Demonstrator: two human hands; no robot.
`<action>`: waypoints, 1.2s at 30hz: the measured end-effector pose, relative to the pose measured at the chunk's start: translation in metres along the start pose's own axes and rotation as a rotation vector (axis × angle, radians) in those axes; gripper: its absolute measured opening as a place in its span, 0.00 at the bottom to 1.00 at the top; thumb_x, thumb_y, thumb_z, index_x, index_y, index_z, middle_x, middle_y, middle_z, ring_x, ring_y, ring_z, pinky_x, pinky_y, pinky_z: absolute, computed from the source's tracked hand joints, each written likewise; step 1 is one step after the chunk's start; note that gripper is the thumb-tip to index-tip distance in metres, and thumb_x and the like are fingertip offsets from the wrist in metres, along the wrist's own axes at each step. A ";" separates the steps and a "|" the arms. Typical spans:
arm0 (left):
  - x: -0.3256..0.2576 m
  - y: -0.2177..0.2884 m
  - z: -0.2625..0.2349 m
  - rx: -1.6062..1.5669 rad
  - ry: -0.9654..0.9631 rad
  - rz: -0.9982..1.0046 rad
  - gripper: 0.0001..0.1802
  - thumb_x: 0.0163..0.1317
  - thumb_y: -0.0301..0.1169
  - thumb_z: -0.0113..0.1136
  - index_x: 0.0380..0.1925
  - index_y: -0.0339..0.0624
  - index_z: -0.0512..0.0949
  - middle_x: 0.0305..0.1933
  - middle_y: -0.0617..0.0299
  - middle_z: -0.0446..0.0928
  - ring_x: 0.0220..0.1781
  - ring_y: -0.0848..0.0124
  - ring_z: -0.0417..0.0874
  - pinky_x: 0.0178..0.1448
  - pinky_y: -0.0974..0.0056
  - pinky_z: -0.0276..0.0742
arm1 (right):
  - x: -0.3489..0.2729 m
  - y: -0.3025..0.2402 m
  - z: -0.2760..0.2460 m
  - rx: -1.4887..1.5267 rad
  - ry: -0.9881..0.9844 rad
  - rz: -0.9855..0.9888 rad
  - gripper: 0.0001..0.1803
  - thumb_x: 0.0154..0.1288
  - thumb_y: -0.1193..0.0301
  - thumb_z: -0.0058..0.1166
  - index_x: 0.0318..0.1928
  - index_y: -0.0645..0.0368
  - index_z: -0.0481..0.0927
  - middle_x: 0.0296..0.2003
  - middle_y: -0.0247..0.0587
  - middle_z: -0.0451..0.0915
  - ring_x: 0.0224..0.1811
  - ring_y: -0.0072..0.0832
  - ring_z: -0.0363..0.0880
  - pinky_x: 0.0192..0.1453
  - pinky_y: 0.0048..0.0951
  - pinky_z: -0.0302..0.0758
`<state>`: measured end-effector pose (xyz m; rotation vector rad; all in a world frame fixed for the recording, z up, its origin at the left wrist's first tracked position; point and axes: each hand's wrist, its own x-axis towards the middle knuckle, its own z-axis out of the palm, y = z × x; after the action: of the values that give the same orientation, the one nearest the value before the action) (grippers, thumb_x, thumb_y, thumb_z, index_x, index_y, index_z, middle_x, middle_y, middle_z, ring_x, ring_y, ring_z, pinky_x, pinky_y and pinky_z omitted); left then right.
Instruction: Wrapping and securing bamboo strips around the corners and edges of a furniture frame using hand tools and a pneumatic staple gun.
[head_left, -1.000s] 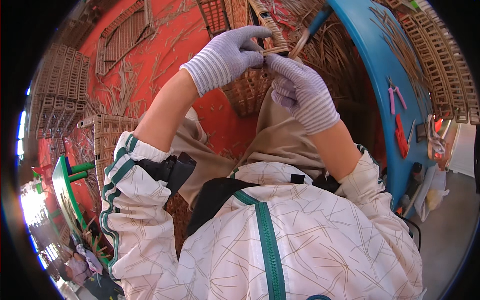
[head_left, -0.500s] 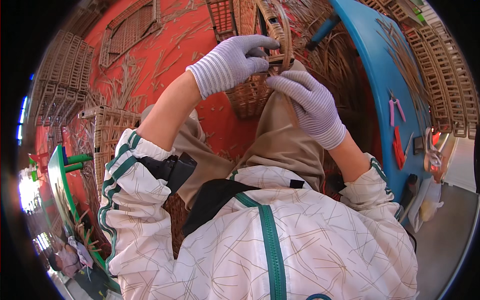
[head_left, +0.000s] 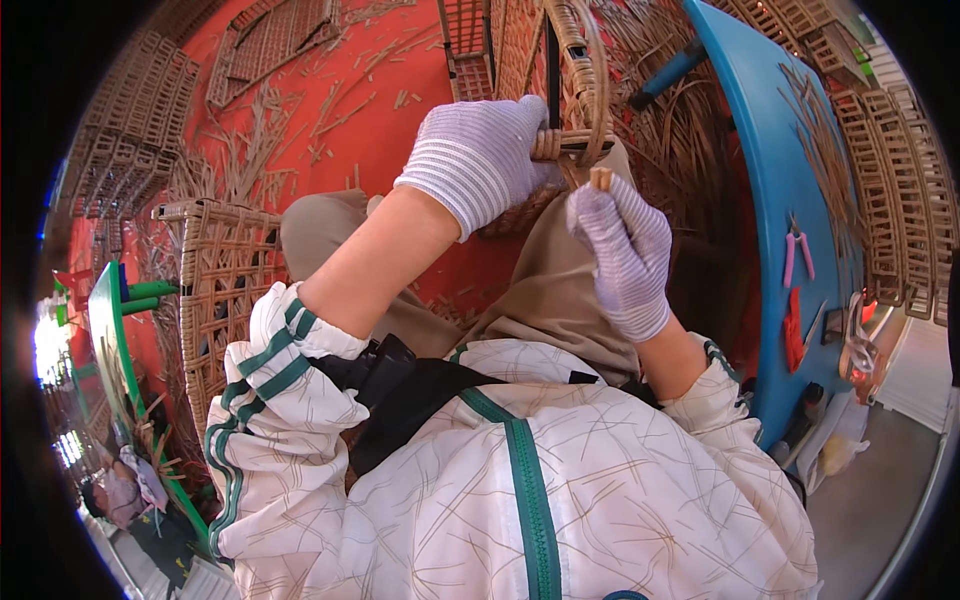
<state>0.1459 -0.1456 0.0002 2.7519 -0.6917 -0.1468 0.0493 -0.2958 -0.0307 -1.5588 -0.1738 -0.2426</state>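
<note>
A woven wicker basket with a wrapped rim and a looped, curved edge stands in front of my knees. My left hand, in a grey-white striped knit glove, is closed around the near end of its frame, beside a wrapped crossbar. The left fingertips are partly hidden behind the bar. Just below and right of that bar, my right hand, gloved alike, is closed in a fist-like pinch on a flat brown wicker strip. One end of the strip pokes up above the thumb.
On the right, a blue table bears pink-handled pliers, a red-handled tool and loose strips. Wicker panels are stacked beyond it. Another woven piece stands at my left. Strip scraps litter the red floor. A person is far left.
My left hand has turned and now wraps the basket's end. The right hand has drawn down and away from the bar, closing on the strip. The basket sits slightly farther right in view.
</note>
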 end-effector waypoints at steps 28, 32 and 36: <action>-0.018 -0.001 0.014 0.002 0.367 0.187 0.19 0.59 0.50 0.65 0.29 0.45 0.78 0.28 0.56 0.79 0.32 0.52 0.82 0.37 0.50 0.76 | 0.143 0.000 -0.011 -1.040 -0.217 -0.434 0.19 0.72 0.54 0.51 0.43 0.55 0.85 0.31 0.46 0.85 0.34 0.43 0.85 0.40 0.42 0.81; -0.022 -0.001 0.022 -0.009 0.535 0.209 0.16 0.55 0.45 0.69 0.33 0.46 0.80 0.31 0.58 0.80 0.33 0.54 0.82 0.38 0.53 0.76 | 0.146 0.000 -0.002 -1.295 -0.287 -0.346 0.22 0.73 0.49 0.48 0.45 0.51 0.85 0.33 0.45 0.86 0.39 0.45 0.85 0.46 0.45 0.80; -0.023 0.003 0.032 -0.188 0.680 0.163 0.17 0.54 0.44 0.69 0.36 0.46 0.82 0.35 0.59 0.81 0.34 0.58 0.83 0.39 0.55 0.74 | 0.146 -0.008 0.002 -1.439 -0.415 -0.264 0.21 0.74 0.50 0.44 0.49 0.48 0.84 0.36 0.42 0.86 0.41 0.43 0.85 0.49 0.45 0.79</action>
<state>0.1188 -0.1456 -0.0291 2.3204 -0.6516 0.6877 0.1882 -0.2999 0.0149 -3.0198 -0.6219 -0.2542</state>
